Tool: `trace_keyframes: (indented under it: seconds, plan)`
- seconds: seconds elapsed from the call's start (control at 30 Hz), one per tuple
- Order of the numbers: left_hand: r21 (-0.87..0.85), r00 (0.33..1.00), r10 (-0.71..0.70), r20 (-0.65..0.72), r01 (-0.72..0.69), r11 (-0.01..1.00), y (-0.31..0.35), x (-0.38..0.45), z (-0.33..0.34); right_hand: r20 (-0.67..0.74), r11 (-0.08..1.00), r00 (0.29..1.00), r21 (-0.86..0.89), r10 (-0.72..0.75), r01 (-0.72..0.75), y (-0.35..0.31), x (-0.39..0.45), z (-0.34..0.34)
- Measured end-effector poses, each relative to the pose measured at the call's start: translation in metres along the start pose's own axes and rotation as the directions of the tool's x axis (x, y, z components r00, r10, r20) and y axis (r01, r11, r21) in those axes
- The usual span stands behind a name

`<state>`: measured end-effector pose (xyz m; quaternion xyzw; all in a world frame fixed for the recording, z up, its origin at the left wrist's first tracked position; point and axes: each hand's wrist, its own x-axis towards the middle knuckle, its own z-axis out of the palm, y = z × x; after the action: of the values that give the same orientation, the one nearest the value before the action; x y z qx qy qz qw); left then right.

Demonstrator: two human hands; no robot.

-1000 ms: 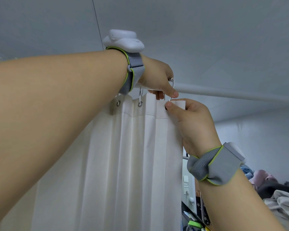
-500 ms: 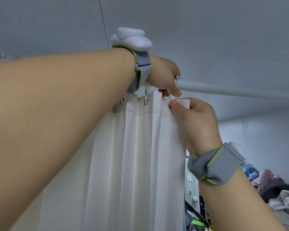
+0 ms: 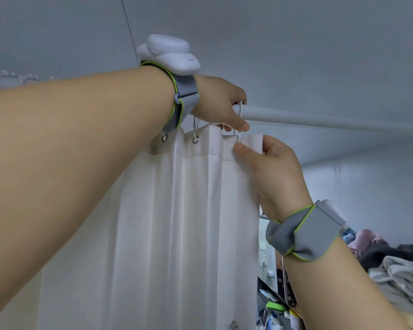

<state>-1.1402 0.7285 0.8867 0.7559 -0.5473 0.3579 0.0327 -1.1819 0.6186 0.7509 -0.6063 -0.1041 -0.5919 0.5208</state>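
A white curtain (image 3: 177, 222) hangs from a white rod (image 3: 320, 120) under the ceiling. Metal hooks pass through eyelets along its top hem; one hook with its eyelet (image 3: 195, 136) shows to the left of my hands. My left hand (image 3: 221, 108) is raised at the rod and pinches a thin white curtain hook (image 3: 239, 120) between thumb and fingers. Just below, my right hand (image 3: 270, 167) pinches the curtain's top right corner, thumb pressed on the hem right under the hook. The eyelet at that corner is hidden by my thumb.
Both wrists wear grey bands with white devices. A pile of clothes (image 3: 396, 265) lies at the lower right. Small bottles and clutter (image 3: 277, 310) sit on a shelf below the curtain's right edge. More hooks (image 3: 12, 78) hang at the far left.
My hands and the curtain's corner stay together at the rod. My right thumb has slid up over the eyelet under the hook. The view has shifted slightly.
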Motion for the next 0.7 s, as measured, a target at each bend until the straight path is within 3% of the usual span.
trace_keyframes:
  seconds: [0.1, 0.2, 0.3, 0.47, 0.53, 0.6, 0.7]
  plan:
    - [0.145, 0.99, -0.004, -0.138, 0.024, 0.989, 0.003, -0.004, 0.008, 0.061, 0.997, 0.997, -0.066, 0.045, -0.041, 0.003, -0.007, 0.003]
    - [0.037, 0.949, 0.051, -0.31, -0.042, 0.998, 0.003, -0.008, 0.011, 0.169, 0.99, 0.978, -0.084, 0.122, -0.11, 0.001, -0.019, 0.009]
    - [-0.045, 0.9, 0.087, -0.427, -0.117, 0.992, -0.001, -0.019, 0.011, 0.259, 0.991, 0.963, -0.128, 0.079, -0.047, 0.0, -0.036, 0.029]
    - [0.052, 0.876, 0.027, -0.482, -0.002, 0.999, -0.031, -0.072, 0.017, 0.38, 0.982, 0.925, -0.162, -0.028, 0.096, 0.002, -0.058, 0.101]
    - [0.095, 0.806, 0.0, -0.592, 0.069, 0.993, -0.043, -0.104, 0.022, 0.361, 0.986, 0.931, -0.135, -0.047, 0.101, 0.005, -0.062, 0.121]
    - [0.114, 0.693, -0.069, -0.718, 0.215, 0.97, -0.061, -0.155, 0.024, 0.371, 0.991, 0.925, -0.078, -0.076, 0.113, 0.007, -0.07, 0.151]
    - [0.028, 0.501, -0.293, -0.814, 0.538, 0.842, -0.096, -0.233, 0.033, 0.418, 0.995, 0.905, -0.027, -0.079, 0.099, 0.006, -0.089, 0.2]
